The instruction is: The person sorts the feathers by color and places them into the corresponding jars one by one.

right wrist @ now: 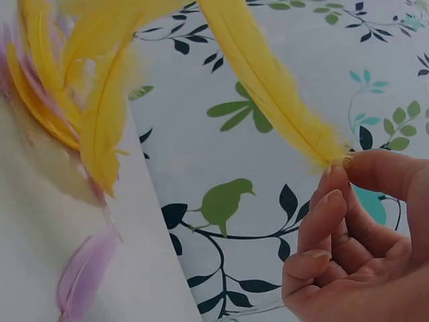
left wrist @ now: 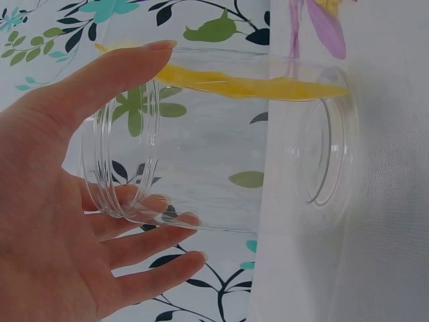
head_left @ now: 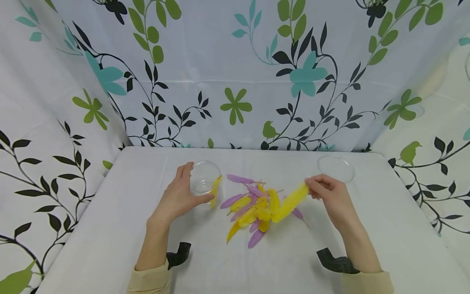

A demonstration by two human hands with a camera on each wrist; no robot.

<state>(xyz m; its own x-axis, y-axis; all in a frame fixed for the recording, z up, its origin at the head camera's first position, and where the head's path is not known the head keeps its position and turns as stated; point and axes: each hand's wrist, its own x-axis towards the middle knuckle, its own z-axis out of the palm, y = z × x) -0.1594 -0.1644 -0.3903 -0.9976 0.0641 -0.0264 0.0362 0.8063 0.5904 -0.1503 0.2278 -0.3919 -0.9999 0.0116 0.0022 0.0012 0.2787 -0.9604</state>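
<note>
the left hand [head_left: 180, 196] wraps around a clear jar [head_left: 205, 179] standing on the white table [head_left: 110, 228], thumb on one side and fingers on the other. the jar is see-through, with a ridged rim, and one yellow feather [head_left: 215, 191] leans inside against its wall; in the left wrist view that feather [left wrist: 255, 86] shows as a long yellow streak through the plastic. the right hand [head_left: 327, 194] pinches the quill end of a long yellow feather [head_left: 290, 202] between thumb and fingertips [right wrist: 328, 201], its fluffy vane slanting down towards a pile [head_left: 253, 212] of yellow and lilac feathers lying between the hands, just beside the jar. a clear lid [head_left: 335, 168] lies on the table behind the right hand.
</note>
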